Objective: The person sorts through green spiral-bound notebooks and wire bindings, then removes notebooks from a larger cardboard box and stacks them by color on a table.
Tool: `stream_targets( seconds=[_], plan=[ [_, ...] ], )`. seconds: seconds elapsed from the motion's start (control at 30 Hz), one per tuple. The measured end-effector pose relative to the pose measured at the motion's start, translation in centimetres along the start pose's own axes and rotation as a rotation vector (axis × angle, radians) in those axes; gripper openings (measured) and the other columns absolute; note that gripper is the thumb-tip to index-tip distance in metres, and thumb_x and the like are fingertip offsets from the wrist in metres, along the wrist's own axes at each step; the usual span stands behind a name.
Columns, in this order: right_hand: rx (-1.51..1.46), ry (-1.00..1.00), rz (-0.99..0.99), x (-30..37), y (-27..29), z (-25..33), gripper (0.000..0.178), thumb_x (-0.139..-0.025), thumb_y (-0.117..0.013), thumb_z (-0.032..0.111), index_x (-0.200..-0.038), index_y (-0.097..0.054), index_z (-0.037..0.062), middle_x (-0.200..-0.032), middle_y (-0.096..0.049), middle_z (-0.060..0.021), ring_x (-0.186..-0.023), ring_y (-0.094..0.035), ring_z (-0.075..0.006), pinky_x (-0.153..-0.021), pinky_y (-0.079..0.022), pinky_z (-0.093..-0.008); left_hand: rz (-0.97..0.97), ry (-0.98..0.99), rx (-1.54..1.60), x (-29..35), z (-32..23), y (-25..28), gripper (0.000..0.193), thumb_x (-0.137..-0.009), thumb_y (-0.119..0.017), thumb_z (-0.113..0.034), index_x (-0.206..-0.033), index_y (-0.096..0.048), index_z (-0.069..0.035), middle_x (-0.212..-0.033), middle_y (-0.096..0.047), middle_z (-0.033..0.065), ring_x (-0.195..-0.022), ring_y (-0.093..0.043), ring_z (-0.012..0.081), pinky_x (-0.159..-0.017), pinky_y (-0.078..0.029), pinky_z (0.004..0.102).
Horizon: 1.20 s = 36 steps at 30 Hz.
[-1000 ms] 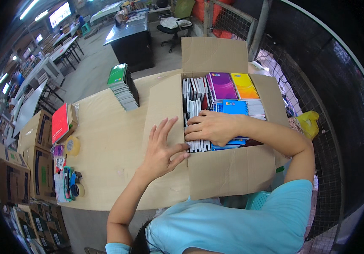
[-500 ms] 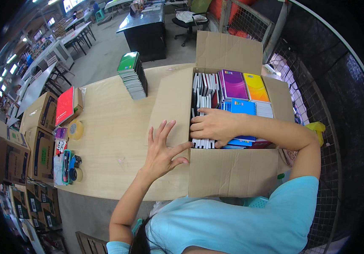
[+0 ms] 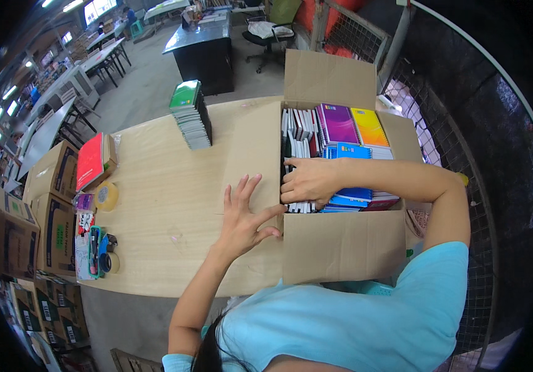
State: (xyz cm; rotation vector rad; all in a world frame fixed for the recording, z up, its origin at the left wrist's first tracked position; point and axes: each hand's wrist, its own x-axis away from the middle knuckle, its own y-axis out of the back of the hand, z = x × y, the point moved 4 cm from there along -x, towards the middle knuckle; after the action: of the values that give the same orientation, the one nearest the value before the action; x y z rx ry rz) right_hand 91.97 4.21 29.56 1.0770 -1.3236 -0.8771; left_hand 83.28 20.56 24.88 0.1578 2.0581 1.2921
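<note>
An open cardboard box holds spiral notebooks, some lying flat in purple, yellow and blue covers. Along its left side, a row of white-edged notebooks stands packed on edge. My right hand reaches into the box and rests on this row, fingers somewhat apart and pointing left; their tips are partly hidden. Beside the box's left wall, my left hand is open with fingers spread. Its index fingertip meets the box's near left corner, and nothing is in the palm.
A tall stack of green-topped notebooks stands on the table. At the table's left edge are a red notebook, tape rolls and a small tray of pens. Cartons are piled beyond; wire mesh rises at right.
The whole view has shifted slightly. My right hand stays on the upright notebooks, and my left hand keeps its spread pose by the box's corner.
</note>
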Motion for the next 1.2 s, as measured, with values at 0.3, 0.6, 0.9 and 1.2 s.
stream_targets(
  seconds=[0.3, 0.6, 0.9, 1.2],
  plan=[
    [-0.025, 0.019, -0.03, 0.8, 3.1, -0.7, 0.058, -0.06, -0.081, 0.026, -0.11, -0.055, 0.0144, -0.099, -0.061, -0.0008, -0.107, -0.059, -0.0211, -0.105, -0.032, -0.0558, -0.034, -0.068, 0.099, 2.7, 2.0, -2.6, 0.077, -0.078, -0.046, -0.079, -0.137, -0.054, -0.03, -0.153, -0.012, 0.0289, -0.144, -0.013, 0.0436, -0.11, -0.011, 0.066],
    [-0.147, -0.08, -0.131, 3.8, 10.9, -0.1, 0.062, -0.054, -0.08, 0.027, -0.11, -0.058, 0.0108, -0.102, -0.063, -0.0064, -0.105, -0.059, -0.0253, -0.104, -0.032, -0.054, -0.278, 0.06, 0.409, 1.0, 0.1, 2.8, 0.106, -0.075, -0.065, -0.068, -0.151, -0.025, -0.006, -0.152, -0.016, 0.032, -0.14, -0.022, 0.0472, -0.111, -0.02, 0.0582],
    [-0.355, -0.356, -0.284, 2.0, 22.5, -1.9, 0.053, -0.047, -0.081, 0.034, -0.081, -0.059, -0.0007, -0.069, -0.061, -0.014, -0.065, -0.061, -0.0309, -0.06, -0.045, -0.0391, -0.376, 0.139, 0.863, -6.1, -2.6, 7.8, 0.127, -0.055, -0.089, -0.054, -0.145, -0.021, 0.004, -0.135, -0.045, 0.0244, -0.124, -0.048, 0.0344, -0.105, -0.037, 0.0432],
    [-0.367, -0.52, -0.431, -12.7, 20.4, -11.7, 0.082, -0.067, -0.074, 0.064, -0.115, -0.063, -0.0018, -0.105, -0.068, -0.0209, -0.091, -0.069, -0.0297, -0.079, -0.053, -0.0366, -0.494, 0.52, 1.596, 0.7, 9.6, 9.3, 0.061, -0.077, -0.078, -0.01, -0.126, -0.043, 0.002, -0.111, -0.06, 0.0137, -0.098, -0.065, 0.0207, -0.085, -0.055, 0.0349]
  ],
)
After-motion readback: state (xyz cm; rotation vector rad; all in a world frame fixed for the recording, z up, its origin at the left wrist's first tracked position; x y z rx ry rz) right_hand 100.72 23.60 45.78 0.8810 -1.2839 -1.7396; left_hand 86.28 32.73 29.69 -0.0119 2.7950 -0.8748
